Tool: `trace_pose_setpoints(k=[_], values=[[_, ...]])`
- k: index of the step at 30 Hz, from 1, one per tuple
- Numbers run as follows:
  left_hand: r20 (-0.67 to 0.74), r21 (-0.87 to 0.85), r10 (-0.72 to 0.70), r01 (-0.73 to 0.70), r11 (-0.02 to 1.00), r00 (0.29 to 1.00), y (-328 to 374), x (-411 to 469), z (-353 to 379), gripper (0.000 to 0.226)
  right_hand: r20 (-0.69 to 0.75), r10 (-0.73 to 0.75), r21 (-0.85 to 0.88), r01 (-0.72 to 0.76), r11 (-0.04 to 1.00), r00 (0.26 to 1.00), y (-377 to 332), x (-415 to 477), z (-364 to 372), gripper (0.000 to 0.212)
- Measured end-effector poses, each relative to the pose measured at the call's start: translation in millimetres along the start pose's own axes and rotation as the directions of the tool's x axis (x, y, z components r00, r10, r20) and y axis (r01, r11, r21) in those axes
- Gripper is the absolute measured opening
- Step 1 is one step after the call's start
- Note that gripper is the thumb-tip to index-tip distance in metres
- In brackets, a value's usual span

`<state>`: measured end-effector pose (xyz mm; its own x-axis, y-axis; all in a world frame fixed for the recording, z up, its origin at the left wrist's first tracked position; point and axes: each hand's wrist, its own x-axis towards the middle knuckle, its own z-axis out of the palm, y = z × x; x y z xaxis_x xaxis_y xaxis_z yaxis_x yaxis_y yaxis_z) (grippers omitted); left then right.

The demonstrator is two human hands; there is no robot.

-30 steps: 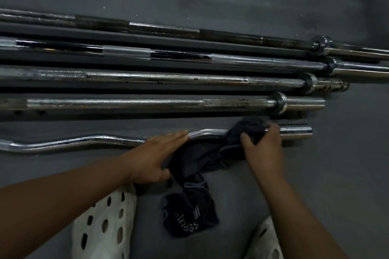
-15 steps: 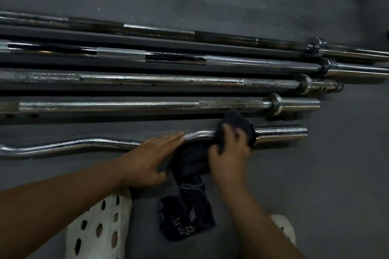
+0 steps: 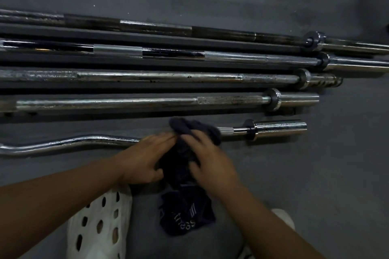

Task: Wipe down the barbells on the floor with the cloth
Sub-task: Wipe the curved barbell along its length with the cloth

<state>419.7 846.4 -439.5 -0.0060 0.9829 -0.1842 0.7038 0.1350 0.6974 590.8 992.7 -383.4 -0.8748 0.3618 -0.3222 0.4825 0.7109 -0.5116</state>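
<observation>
The grip is the right hand, its fingers curled over the bunched dark cloth and pressing it onto the curl bar; the hand is blurred, so how far the fingers wrap under the bar cannot be told. Just to the left of the grip, almost touching it, the left hand lies on the same bar with fingers straight, holding nothing, apparently steadying it. A second ago the grip sat out at the bar's right sleeve; it now sits well inboard of the collar, close against the left hand, leaving the sleeve bare to the right of the grip. That suggests the right end of this bar is wiped and the stroke is working leftward; the left hand would need to shift for it to go on. The cloth's loose tail trails from the grip toward the person, down onto the floor. Beyond the grip lie four straight barbells, side by side, none under a hand. In all: five bars, one cloth, two hands, and two white perforated shoes nearer than the grip.
</observation>
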Motion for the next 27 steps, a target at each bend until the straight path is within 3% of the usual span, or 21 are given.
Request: trace_pose_setpoints(k=[2,4,5,6,8,10,11,12,14,15,17,18,20,21,22,24,25,26,27], values=[[0.055,-0.018,-0.019,0.02,1.0,0.998,-2.7,0.3,2.0,0.106,-0.157,0.21,0.059,-0.203,0.977,0.965,41.9,1.5,-14.5,0.067],[0.067,-0.009,-0.026,0.027,1.0,0.997,-5.6,0.2,6.2,0.107,-0.324,0.49,0.249,-0.427,0.869,0.809,58.3,-2.9,-22.1,0.064],[0.065,0.002,-0.025,0.025,1.0,0.998,-5.0,0.5,6.3,0.107,-0.325,0.548,0.275,-0.478,0.834,0.771,45.2,-1.9,-17.5,0.064],[0.062,0.008,-0.023,0.022,1.0,0.998,-4.1,0.8,6.4,0.106,-0.285,0.527,0.251,-0.468,0.847,0.801,25.3,0.5,-9.4,0.066],[0.052,0.013,-0.013,0.013,1.0,0.999,-2.5,1.0,4.9,0.105,-0.159,0.276,0.081,-0.266,0.961,0.948,-7.5,-0.3,6.3,0.065],[0.044,0.02,-0.005,0.005,1.0,0.999,-2.5,0.1,3.3,0.103,-0.036,0.065,-0.047,-0.067,0.997,0.997,-3.4,-1.8,1.4,0.063],[0.043,0.015,-0.006,0.005,1.0,0.999,-3.1,-0.2,3.0,0.102,-0.05,0.091,-0.061,-0.094,0.994,0.995,14.6,-0.2,-7.8,0.064],[0.048,0.007,-0.014,0.013,1.0,0.999,-3.3,-0.1,2.5,0.102,-0.141,0.207,-0.001,-0.209,0.978,0.968,39.0,0.5,-15.2,0.066],[0.048,0.005,-0.02,0.019,1.0,0.999,-3.0,0.2,2.5,0.102,-0.317,0.504,0.237,-0.448,0.862,0.803,64.2,-3.2,-23.7,0.068],[0.04,0.007,-0.017,0.016,1.0,0.999,-2.3,0.7,3.2,0.102,-0.324,0.558,0.264,-0.493,0.829,0.764,52.9,-2.5,-19.2,0.068],[0.037,0.009,-0.019,0.018,1.0,0.999,-0.8,1.6,4.7,0.104,-0.207,0.452,0.21,-0.412,0.887,0.868,7.3,2.6,-1.6,0.065],[0.044,0.002,-0.018,0.018,1.0,0.999,-0.8,1.5,4.4,0.105,-0.129,0.32,0.121,-0.306,0.944,0.938,-10.4,3.2,4.4,0.063],[0.057,-0.013,-0.013,0.014,1.0,0.998,-1.7,1.4,1.7,0.106,-0.032,0.104,0.02,-0.103,0.994,0.994,-12.2,3.7,0.5,0.063],[0.062,-0.019,-0.015,0.016,1.0,0.998,-2.5,1.4,0.9,0.105,-0.046,0.104,0.016,-0.104,0.994,0.993,4.3,5.4,-7.1,0.065],[0.065,-0.025,-0.018,0.019,0.999,0.998,-2.6,1.5,-0.1,0.104,-0.125,0.197,0.06,-0.19,0.98,0.972,28.8,6.6,-13.3,0.069],[0.066,-0.028,-0.023,0.025,0.999,0.998,-1.2,0.8,0.5,0.103,-0.294,0.524,0.252,-0.464,0.849,0.799,58.9,1.2,-21.9,0.073],[0.064,-0.022,-0.026,0.028,0.999,0.998,-0.5,1.2,1.4,0.103,-0.304,0.598,0.268,-0.536,0.801,0.741,51.1,-0.6,-18.5,0.073],[0.062,-0.018,-0.028,0.03,0.999,0.998,-0.4,1.0,2.5,0.103,-0.26,0.599,0.244,-0.549,0.799,0.757,31.1,0.1,-9.4,0.073],[0.057,-0.018,-0.026,0.027,0.999,0.998,-0.7,1.0,3.5,0.103,-0.202,0.523,0.193,-0.489,0.85,0.828,10.3,-0.8,-0.7,0.071]])
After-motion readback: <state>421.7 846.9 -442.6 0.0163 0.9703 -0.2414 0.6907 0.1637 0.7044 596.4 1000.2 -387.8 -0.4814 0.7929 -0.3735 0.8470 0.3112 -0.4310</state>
